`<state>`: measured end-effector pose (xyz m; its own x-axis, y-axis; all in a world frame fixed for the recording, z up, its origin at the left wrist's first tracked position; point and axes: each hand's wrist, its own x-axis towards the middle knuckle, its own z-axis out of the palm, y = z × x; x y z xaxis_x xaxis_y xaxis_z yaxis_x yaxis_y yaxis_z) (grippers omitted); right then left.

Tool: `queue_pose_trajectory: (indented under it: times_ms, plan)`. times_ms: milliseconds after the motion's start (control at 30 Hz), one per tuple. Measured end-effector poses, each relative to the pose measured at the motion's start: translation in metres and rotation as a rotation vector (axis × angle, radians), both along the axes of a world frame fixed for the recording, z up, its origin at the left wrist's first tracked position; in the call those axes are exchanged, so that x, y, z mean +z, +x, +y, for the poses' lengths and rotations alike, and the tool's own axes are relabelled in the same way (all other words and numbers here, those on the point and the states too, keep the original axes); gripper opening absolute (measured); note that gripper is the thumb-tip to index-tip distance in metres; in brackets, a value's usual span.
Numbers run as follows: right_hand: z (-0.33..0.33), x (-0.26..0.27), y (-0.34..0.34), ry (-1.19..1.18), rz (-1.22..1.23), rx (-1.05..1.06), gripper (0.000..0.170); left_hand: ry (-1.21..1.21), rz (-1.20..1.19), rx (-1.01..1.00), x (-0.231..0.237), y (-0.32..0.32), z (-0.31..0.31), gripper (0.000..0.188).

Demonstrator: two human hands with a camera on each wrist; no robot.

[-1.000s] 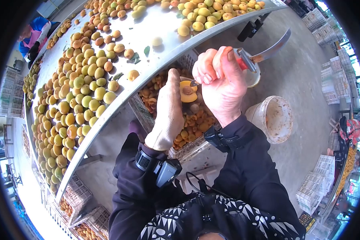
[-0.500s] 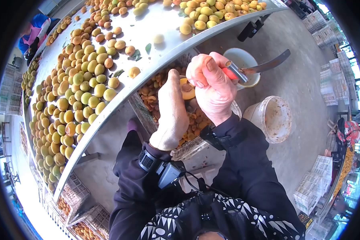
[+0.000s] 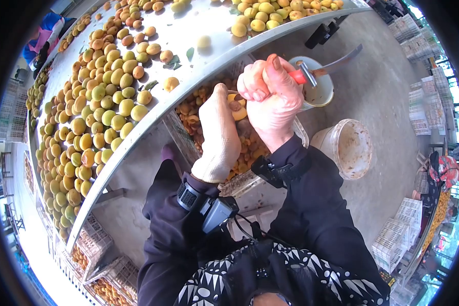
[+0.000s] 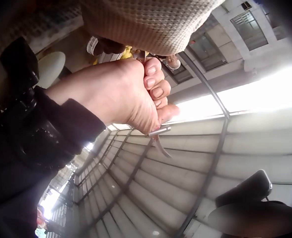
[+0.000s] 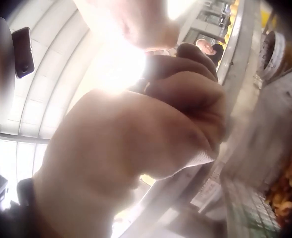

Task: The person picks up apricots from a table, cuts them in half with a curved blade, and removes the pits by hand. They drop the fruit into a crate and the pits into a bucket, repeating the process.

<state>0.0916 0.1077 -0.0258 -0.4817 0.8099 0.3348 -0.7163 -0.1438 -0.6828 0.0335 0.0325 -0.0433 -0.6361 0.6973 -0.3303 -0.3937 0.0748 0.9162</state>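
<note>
One curved blade (image 3: 341, 62) pts up-rt, head view.

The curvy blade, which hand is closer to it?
The right one. The right hand grips the red handle of the curved blade. The gloved left hand is farther away, past the right hand, holding a cut yellow fruit.

1. The cut fruit (image 3: 240, 113) is partly hidden by the gloved left hand (image 3: 217, 135).
2. The red handle (image 3: 298, 77) of a curved knife (image 3: 340, 62) is largely covered by the right hand (image 3: 274, 97).
3. In the right-wrist view, a crate (image 5: 250, 214) is blurred and cropped at the edge.
</note>
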Motion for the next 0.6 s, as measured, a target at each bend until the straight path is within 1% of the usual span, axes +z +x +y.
queue_pose_trajectory:
  times_ms: [33,67,133,267,300,333,467,533,567,600]
  plan:
    - [-0.001,0.003,0.000,-0.068,-0.017,-0.016,0.053,0.060,-0.097,0.099,-0.004,0.000,0.003,0.036]
    - [0.002,0.001,0.001,-0.074,-0.020,-0.015,0.053,0.054,-0.099,0.100,-0.008,0.001,0.003,0.036]
    - [0.009,-0.002,0.001,-0.083,-0.009,0.048,0.056,0.033,0.057,0.111,-0.009,0.003,0.003,0.036]
    - [0.009,-0.004,0.000,-0.171,-0.016,0.023,0.057,0.006,-0.030,0.123,-0.016,0.000,0.005,0.035]
    - [0.009,-0.004,0.001,-0.174,-0.015,0.021,0.057,-0.010,-0.002,0.081,-0.021,-0.003,0.004,0.032]
    - [0.010,-0.005,0.002,-0.202,0.008,0.030,0.056,-0.025,0.025,0.038,-0.025,-0.005,0.003,0.033]
    - [0.014,-0.011,0.003,-0.217,0.021,0.054,0.052,-0.032,0.003,0.023,-0.029,-0.007,0.003,0.032]
    - [0.014,-0.010,0.003,-0.253,0.047,0.046,0.052,-0.019,0.076,-0.026,-0.033,-0.010,0.004,0.032]
    - [0.015,-0.010,0.002,-0.284,0.072,0.042,0.053,-0.022,0.076,-0.027,-0.034,-0.009,0.004,0.032]
    - [0.015,-0.011,0.002,-0.287,0.072,0.042,0.053,-0.021,0.127,-0.010,-0.030,-0.007,0.004,0.033]
